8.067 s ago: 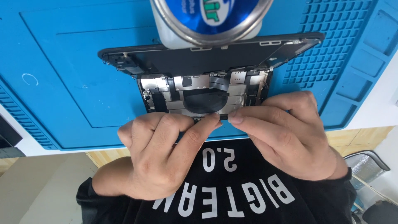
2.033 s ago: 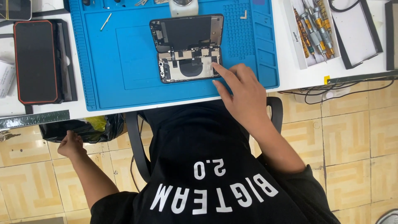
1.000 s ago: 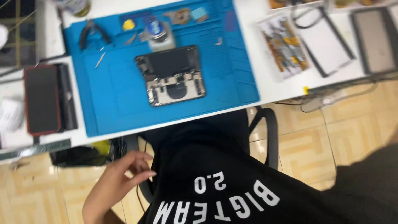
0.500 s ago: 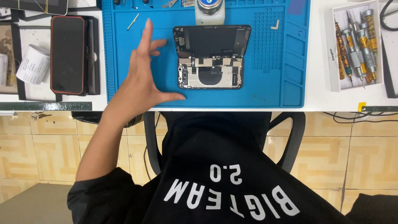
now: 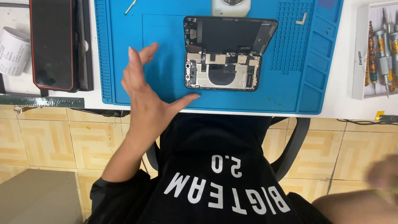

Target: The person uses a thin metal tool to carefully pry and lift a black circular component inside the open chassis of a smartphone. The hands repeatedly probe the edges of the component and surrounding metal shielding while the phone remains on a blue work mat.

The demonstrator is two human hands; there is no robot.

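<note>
An opened phone [image 5: 222,74] lies on a blue work mat [image 5: 166,49], its inner boards and round coil showing. Its dark screen panel [image 5: 230,35] is folded back toward the far side. My left hand [image 5: 147,95] hovers over the mat's near edge just left of the phone, with fingers spread, thumb pointing at the phone's lower corner, and nothing in it. My right hand [image 5: 383,174] is a blur at the lower right, well below the table and far from the phone. Whether it holds anything is unclear.
A black device with a red rim [image 5: 54,43] and a paper roll [image 5: 12,49] sit left of the mat. On the right stands a white tray of screwdrivers [image 5: 377,49]. A white container [image 5: 231,6] is behind the phone, and a small metal bracket [image 5: 301,18] lies on the mat.
My left hand has come up from beside the chair to above the mat. My right hand has left the phone and dropped to the lower right. The view has shifted closer.
</note>
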